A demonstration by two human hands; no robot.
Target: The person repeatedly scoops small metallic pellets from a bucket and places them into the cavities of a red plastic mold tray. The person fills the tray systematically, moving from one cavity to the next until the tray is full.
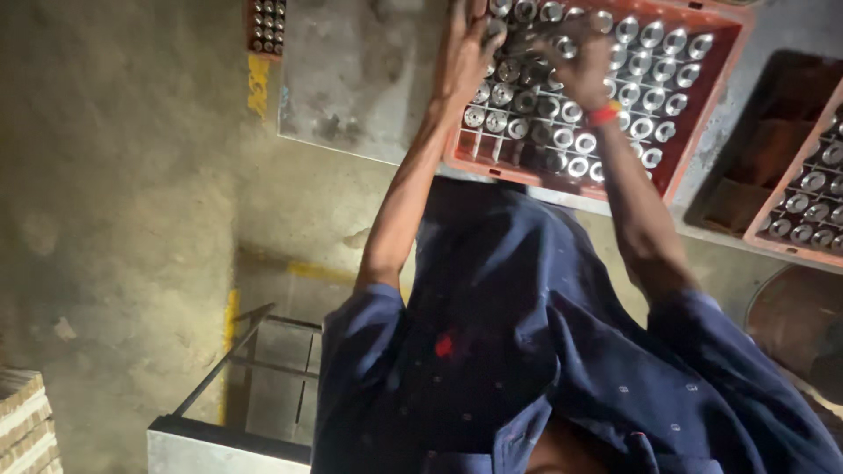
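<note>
My left hand point(463, 53) lies flat over the metal rings point(562, 114) at one end of the red crate point(694, 149), fingers stretched out and pressing on the tops rather than closed around any one. My right hand point(581, 63) sits among the rings near the crate's middle, fingers curled down onto them; I cannot tell whether it pinches one. A red band point(604, 114) circles that wrist.

The rings are short, shiny, silver-grey cylinders with dark round holes, standing in tight rows in the crate's square cells. A few cells along the crate's near edge show empty.

The crate rests on a grey metal table point(351, 79). Beside it, at the table's edge, stands a second red crate point(803, 206) holding the same rings, with a dark hollow section next to them. A small dark tray point(266, 25) of holes sits at the table's far corner, a yellow stripe point(257, 83) just by it. My blue sleeves point(527, 351) fill the foreground.
</note>
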